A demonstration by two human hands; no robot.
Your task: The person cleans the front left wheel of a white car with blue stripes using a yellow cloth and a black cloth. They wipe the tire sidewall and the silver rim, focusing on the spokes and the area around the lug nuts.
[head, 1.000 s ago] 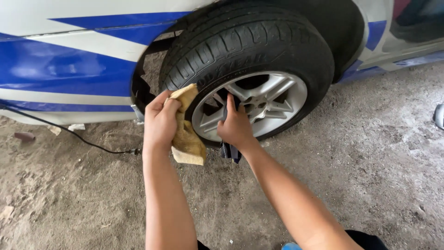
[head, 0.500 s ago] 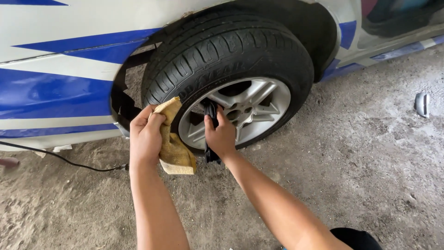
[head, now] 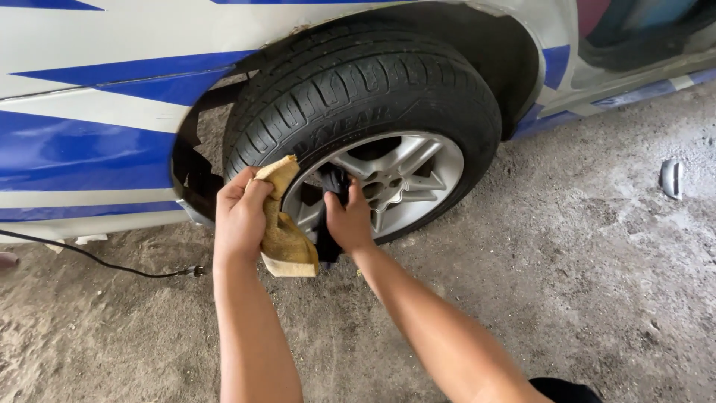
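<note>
**Both hands at the wheel rim, cloth and dark tool in use**

Compared with a second ago, the view has drifted so the wheel sits higher and further right in frame, and the right hand [head: 349, 220] has shifted from the spokes nearer the hub toward the lower left edge of the silver alloy rim [head: 388, 186]. It is closed on a dark tool or rag [head: 328, 213] pressed against the rim; what exactly it is cannot be made out. The left hand [head: 240, 216] keeps its grip shut on a tan cloth [head: 283, 231], held at the tyre's [head: 358, 97] lower left sidewall, the cloth hanging below the fingers. The work appears to have moved along the rim.

Around them: the car's white and blue body panel [head: 89, 127], a black cable [head: 97, 260] lying on the dusty concrete floor [head: 582, 298], and a small grey object [head: 671, 177] well apart to the right. Nothing blocks the hands; the wheel arch shadows the tyre's top.
</note>
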